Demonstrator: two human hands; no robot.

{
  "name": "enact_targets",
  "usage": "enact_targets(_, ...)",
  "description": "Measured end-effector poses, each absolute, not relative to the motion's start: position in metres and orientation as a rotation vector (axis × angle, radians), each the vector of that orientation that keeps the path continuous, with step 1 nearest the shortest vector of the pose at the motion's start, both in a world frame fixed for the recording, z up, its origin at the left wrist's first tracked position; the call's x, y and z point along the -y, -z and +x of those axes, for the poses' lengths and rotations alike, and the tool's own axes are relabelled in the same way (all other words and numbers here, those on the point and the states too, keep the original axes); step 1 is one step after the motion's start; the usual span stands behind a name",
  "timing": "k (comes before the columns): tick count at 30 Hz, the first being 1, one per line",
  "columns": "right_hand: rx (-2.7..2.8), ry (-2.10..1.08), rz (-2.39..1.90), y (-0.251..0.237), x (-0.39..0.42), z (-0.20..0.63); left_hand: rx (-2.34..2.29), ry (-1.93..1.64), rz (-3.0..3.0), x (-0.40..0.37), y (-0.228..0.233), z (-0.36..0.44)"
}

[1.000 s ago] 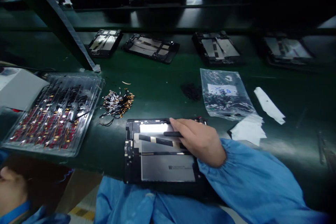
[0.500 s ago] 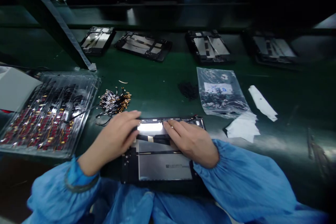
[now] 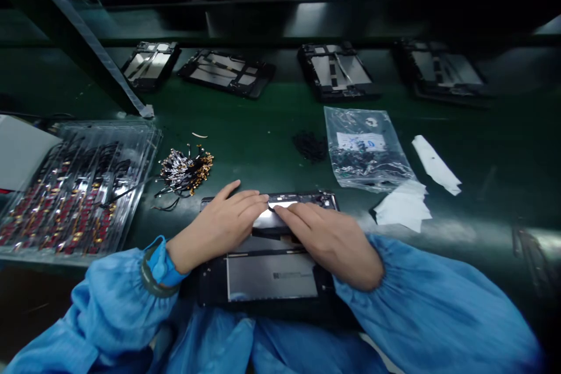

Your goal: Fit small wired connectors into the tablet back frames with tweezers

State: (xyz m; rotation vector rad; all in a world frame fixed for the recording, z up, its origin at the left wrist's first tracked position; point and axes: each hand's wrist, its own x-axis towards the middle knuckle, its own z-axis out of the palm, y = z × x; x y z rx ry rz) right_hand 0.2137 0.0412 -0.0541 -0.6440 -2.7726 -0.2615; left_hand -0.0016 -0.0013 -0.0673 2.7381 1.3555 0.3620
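An opened tablet (image 3: 272, 277) lies in front of me, with a broad grey battery and a bright metal strip (image 3: 263, 221) near its far edge. Over its far left part reaches my left hand (image 3: 223, 219), one finger raised and the others drawn together at the strip. From the other side my right hand (image 3: 328, 239) rests on the tablet, its fingers pressed together and pointing left. The fingertips of both hands nearly meet at a small dark sliver (image 3: 271, 208), too small to name. The thumbs are mostly hidden.
A bundle of small cables (image 3: 186, 169) lies beyond my left hand, beside clear trays (image 3: 142, 172) of parts. To the right are black pieces (image 3: 310, 146), a plastic bag (image 3: 363, 149) and white paper sheets (image 3: 403, 207). Several opened devices (image 3: 228, 73) line the back.
My left hand has moved right across the metal strip, bringing its fingertips up to those of my right hand. The view has shifted slightly.
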Motion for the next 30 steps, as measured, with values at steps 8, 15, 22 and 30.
enact_targets(8,2.769,0.357,-0.619,0.054,-0.043,0.238,-1.344,-0.331,2.822,0.000,0.070,-0.001)
enact_targets(15,2.690,0.451,-0.659,0.061,-0.045,0.237,-1.355,-0.284,2.908,0.002,0.070,0.000)
enact_targets(22,2.682,0.390,-0.665,0.062,-0.044,0.238,-1.342,-0.264,2.876,0.002,0.069,0.001)
enact_targets(30,2.692,0.393,-0.660,0.061,-0.044,0.238,-1.335,-0.274,2.885,0.001,0.068,0.002)
